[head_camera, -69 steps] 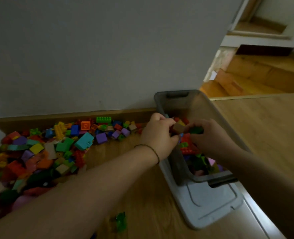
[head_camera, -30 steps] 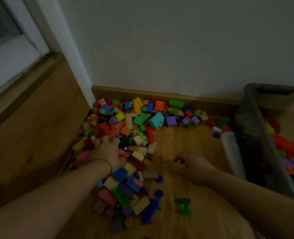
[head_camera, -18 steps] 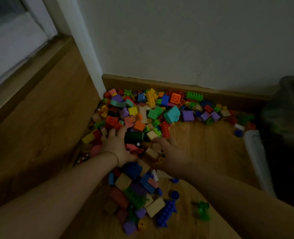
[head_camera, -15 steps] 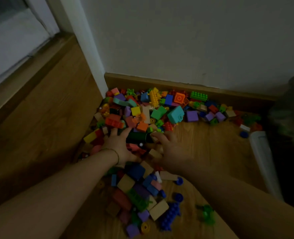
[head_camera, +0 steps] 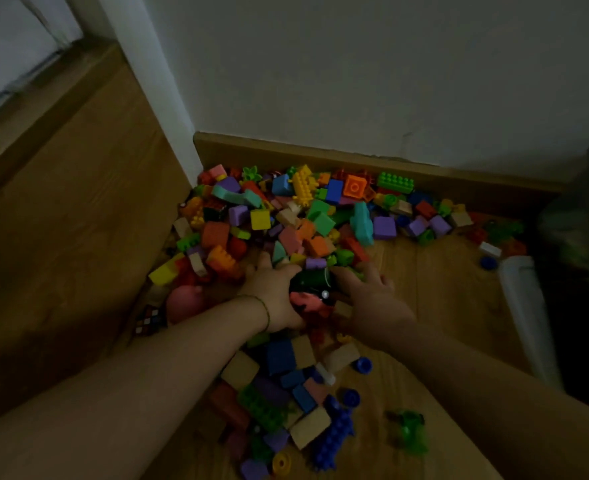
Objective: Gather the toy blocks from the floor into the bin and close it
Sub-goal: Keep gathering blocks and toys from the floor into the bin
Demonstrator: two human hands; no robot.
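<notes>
- Head camera, fingers first: my left hand [head_camera: 272,297] lies palm down on the blocks [head_camera: 286,223]. Its fingers [head_camera: 262,259] are stretched forward and a little apart, and the thumb rests against a dark green piece [head_camera: 312,280].
- My right hand [head_camera: 372,301] faces it from the other side. Its fingers [head_camera: 367,271] are spread and lightly bent, touching that same dark green piece.
- The two hands press a small clump between them, with a pink piece [head_camera: 303,303] just below the green one. I cannot see either hand closed round anything.
- A thin bracelet [head_camera: 264,308] sits on my left wrist.
- Surface and room: the blocks are heaped on a wooden floor [head_camera: 442,282]. They sit in the corner where the baseboard [head_camera: 286,150] under a grey wall [head_camera: 355,64] meets a wooden panel [head_camera: 61,237] on the left.
- A white post [head_camera: 147,81] rises from that corner. The light is dim.
- The bin [head_camera: 573,220] is at the far right edge, dark and blurred, well apart from both hands. A pale lid [head_camera: 521,306] lies along its near side; I cannot tell whether it runs under the bin.
- Around the hands: a round pink toy [head_camera: 182,303] and a small chequered cube [head_camera: 149,318] lie just left of my left wrist.
- Nearer me, a blue studded piece [head_camera: 334,441] and a green toy [head_camera: 409,434] lie on the floor between my forearms. The forearms hide part of the heap.
</notes>
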